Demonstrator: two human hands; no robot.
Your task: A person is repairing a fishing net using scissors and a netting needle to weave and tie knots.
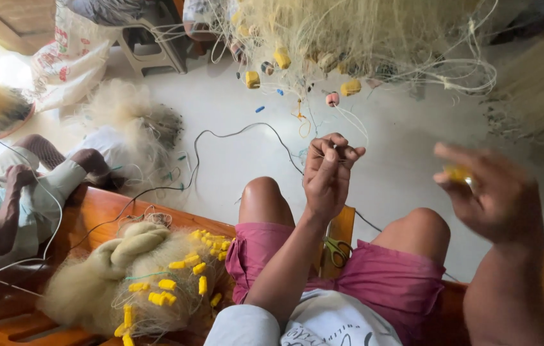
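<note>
My left hand [327, 173] is raised in front of me, its fingertips pinched on a thin pale line of the fishing net [349, 38] that hangs above. My right hand [490, 192], blurred, is closed on a small yellow float [459, 173]. The net carries several yellow floats [281, 59]. I sit on a wooden bench [102, 211] in pink shorts. Green-handled scissors [336, 248] lie on the bench between my legs.
A bundled heap of pale net with yellow floats [150, 282] rests on the bench to my left. Another person [22, 198] lies at the far left. A black cable [220, 138] runs over the white floor. A grey stool [150, 45] and a white sack [70, 61] stand behind.
</note>
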